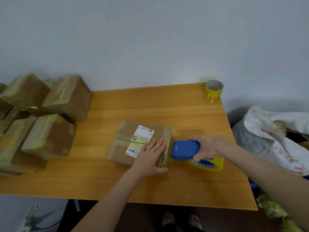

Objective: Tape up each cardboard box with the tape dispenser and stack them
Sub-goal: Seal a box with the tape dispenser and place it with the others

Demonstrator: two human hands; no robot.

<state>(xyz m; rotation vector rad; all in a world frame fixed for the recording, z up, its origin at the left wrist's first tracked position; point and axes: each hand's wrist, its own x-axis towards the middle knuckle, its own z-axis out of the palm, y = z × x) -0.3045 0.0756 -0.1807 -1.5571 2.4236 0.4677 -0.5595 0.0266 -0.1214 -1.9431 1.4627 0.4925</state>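
On the surface (167,104), the box (132,148) is pressed flat by the left hand (150,160); just right, the tape dispenser (185,152) is gripped by the right hand (209,146), aimed leftward along the box's seam.

One dispenser (185,152), two rolls (214,91) (several boxes (120,153))

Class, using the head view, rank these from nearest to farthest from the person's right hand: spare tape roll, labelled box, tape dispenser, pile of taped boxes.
1. tape dispenser, gripped in the right hand.
2. labelled box, just left, under the left hand.
3. spare tape roll, far corner of the table.
4. pile of taped boxes, far left.
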